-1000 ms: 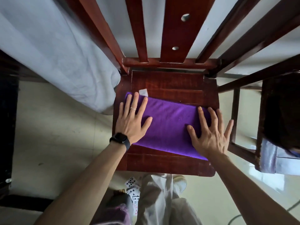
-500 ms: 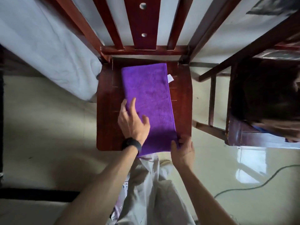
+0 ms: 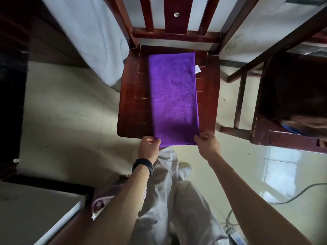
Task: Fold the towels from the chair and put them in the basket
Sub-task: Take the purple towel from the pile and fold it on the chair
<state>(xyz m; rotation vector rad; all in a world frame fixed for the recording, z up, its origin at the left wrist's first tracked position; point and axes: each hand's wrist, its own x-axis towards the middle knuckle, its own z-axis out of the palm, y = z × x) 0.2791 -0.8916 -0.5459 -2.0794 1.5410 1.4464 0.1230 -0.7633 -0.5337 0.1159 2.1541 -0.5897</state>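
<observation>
**Both hands pinching the near corners of a purple towel on the chair**

At the far left, a white sheet (image 3: pixel 92 36) is hanging down beside the wooden chair (image 3: pixel 131 96), its lower edge reaching just past the seat's left side. A pale surface with a dark edge (image 3: pixel 35 209) is showing in the lower left corner.

The person's left hand (image 3: pixel 148 146), with a black watch (image 3: pixel 143 165) on the wrist, is sitting just off the front edge of the seat. Its fingers are curled in and the thumb is pressing against them, gripping the near left corner of the towel (image 3: pixel 174 96). The towel is lying directly ahead of this hand as a long, narrow purple strip, flat on the middle of the seat and running from the backrest to the front edge, where its near end is hanging slightly over. A small white tag (image 3: pixel 197 69) is sticking out from its right edge near the far end.

The right hand (image 3: pixel 207 142) is closed the same way on the near right corner, thumb and fingertips pinching the cloth. The two hands are level with each other, with the towel's short near edge stretched between them.

To the right, another piece of dark wooden furniture (image 3: pixel 283 137) is standing on the shiny floor (image 3: pixel 230 165), and a cable (image 3: pixel 300 193) is trailing across the floor lower right. The person's light trousers (image 3: pixel 169 200) are showing between the forearms.
</observation>
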